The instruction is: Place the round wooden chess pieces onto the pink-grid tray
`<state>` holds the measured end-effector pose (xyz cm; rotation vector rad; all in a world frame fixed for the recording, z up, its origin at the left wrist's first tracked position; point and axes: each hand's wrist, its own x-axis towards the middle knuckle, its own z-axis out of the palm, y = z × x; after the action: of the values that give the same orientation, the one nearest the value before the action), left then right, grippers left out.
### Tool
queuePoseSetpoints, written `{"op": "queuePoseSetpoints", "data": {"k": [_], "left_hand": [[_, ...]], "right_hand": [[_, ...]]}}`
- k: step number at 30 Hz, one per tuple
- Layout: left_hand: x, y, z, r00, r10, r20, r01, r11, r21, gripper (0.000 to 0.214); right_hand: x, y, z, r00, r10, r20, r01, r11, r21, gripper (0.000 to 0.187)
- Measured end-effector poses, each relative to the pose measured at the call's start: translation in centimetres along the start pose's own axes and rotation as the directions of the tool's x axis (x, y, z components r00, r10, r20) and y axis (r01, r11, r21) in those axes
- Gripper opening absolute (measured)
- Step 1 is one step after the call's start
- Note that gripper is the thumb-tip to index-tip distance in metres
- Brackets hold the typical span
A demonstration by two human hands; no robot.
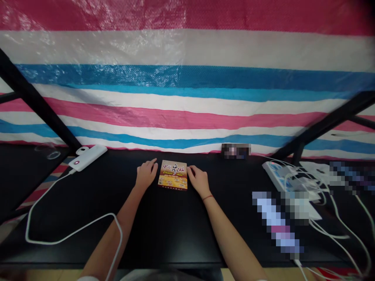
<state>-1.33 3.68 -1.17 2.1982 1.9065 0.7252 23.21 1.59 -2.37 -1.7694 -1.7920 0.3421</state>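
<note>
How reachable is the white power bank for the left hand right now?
Probably yes. The left hand rests on the black tabletop, and the white power bank lies further left near the back edge. Only bare tabletop seems to lie between them, so a short stretch should do it.

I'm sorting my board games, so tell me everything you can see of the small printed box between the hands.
The box is flat and rectangular, apparently printed card, and looks closed. Its orange-red top carries large stylised Chinese characters, with small pictures on a yellow lower panel; the finer print is too small to read. It lies flat and slightly skewed on the black table. The fingers of the right hand touch its right edge, while the left hand is at its left edge, though contact there is hard to tell.
</note>
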Motion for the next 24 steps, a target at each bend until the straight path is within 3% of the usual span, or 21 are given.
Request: {"op": "queuePoseSetpoints", "data": {"k": [4, 8, 15, 24], "left_hand": [[-0.3, 0.6, 1.0, 0.998, 0.043, 0.055, -0.046, 0.997, 0.067, 0.026], [-0.3, 0.4, 1.0, 0.999, 0.011, 0.047, -0.016, 0.995, 0.099, 0.026], [0.7, -0.8, 0.6, 0.998, -0.025, 0.064, 0.016, 0.989, 0.148, 0.024], [-0.2, -1.2, 0.2, 0.998, -0.003, 0.067, -0.003, 0.996, 0.085, 0.02]], "right_hand": [[0.9, -0.4, 0.4, 0.999, -0.036, 0.035, 0.037, 0.999, -0.026, 0.031], [1.6, 0.1, 0.5, 0.999, -0.036, 0.027, 0.036, 0.999, -0.024, 0.036], [3.0, 0.6, 0.9, 1.0, 0.03, -0.002, -0.029, 0.974, -0.223, 0.024], [1.8, 1.2, 0.9, 0.999, -0.038, -0.004, 0.037, 0.995, -0.09, 0.027]]}}
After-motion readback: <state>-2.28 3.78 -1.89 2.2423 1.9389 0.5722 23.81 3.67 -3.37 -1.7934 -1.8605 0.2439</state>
